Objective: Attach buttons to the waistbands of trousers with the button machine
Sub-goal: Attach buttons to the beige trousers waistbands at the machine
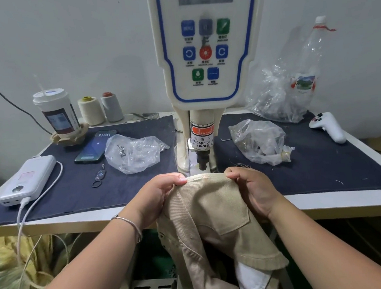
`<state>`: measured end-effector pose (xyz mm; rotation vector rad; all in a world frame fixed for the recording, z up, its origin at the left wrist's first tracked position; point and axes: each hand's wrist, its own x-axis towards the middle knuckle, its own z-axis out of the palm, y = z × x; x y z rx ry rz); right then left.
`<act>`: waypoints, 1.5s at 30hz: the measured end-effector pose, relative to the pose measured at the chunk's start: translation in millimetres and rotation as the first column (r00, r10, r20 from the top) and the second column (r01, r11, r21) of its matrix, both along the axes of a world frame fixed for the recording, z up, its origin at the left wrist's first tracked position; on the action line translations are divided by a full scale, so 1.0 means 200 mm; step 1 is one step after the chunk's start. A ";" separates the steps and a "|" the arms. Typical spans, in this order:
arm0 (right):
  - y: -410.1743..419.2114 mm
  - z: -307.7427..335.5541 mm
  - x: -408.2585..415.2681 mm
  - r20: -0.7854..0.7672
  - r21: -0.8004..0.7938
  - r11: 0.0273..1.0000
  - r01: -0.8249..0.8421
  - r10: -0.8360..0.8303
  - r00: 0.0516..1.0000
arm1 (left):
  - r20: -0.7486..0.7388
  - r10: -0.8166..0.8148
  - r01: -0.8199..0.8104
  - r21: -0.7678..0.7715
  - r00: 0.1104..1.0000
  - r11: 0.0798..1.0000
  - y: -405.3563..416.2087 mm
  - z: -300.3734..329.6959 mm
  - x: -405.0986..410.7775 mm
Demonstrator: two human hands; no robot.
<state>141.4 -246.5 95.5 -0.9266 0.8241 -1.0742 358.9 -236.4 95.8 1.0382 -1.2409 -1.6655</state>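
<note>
White wall behind; desk (324, 199) under dark cloth. Left hand (160, 192) and right hand (253, 188) each pinch the trousers (214, 210) waistband edge, stretched crosswise between them just in front of the machine (202, 75) punch (202, 161). Rest of trousers hangs off desk front. Bag (133, 151) at left holds small metal pieces; buttons, likely.

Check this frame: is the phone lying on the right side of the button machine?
No. The phone lies on the dark mat left of the button machine, between the power bank and a clear plastic bag.
</note>
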 end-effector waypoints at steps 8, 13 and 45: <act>0.00 0.00 0.00 -0.007 0.005 1.000 0.018 -0.018 1.000 | 0.013 0.032 -0.033 0.049 0.999 0.998 -0.01 -0.02 -0.01; 0.00 -0.01 0.00 0.007 0.018 1.000 0.020 -0.020 1.000 | 0.026 0.046 -0.047 0.059 0.999 0.997 -0.01 -0.02 -0.01; 0.30 0.12 -0.16 -0.123 -0.074 0.963 -0.261 0.251 0.960 | 0.316 -0.125 0.198 -0.211 0.940 0.957 0.27 0.22 -0.02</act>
